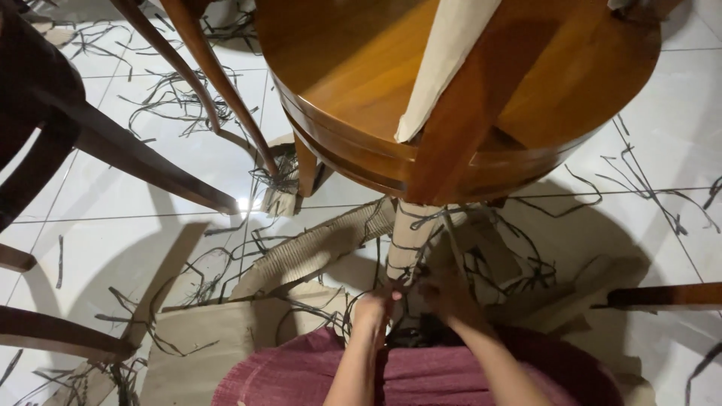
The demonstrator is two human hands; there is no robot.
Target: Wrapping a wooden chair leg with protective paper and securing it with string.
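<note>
A round wooden table (338, 83) lies tipped toward me, one leg (466, 128) running down to my hands. The near end of that leg (410, 240) is wrapped in corrugated cardboard, and black plastic strips tangle around it. My left hand (374, 304) is closed on the wrapped end from the left. In shadow and slightly blurred, my right hand (447, 297) grips the same end from the right. A strip of pale brown paper (444, 60) hangs over the tabletop beside the leg.
Dark wooden furniture legs (135, 154) cross the left side, and another (665, 295) juts in at right. Black strips (177, 98) litter the white tile floor. Sheets of corrugated cardboard (301, 256) lie around my lap, which is covered in maroon cloth (301, 372).
</note>
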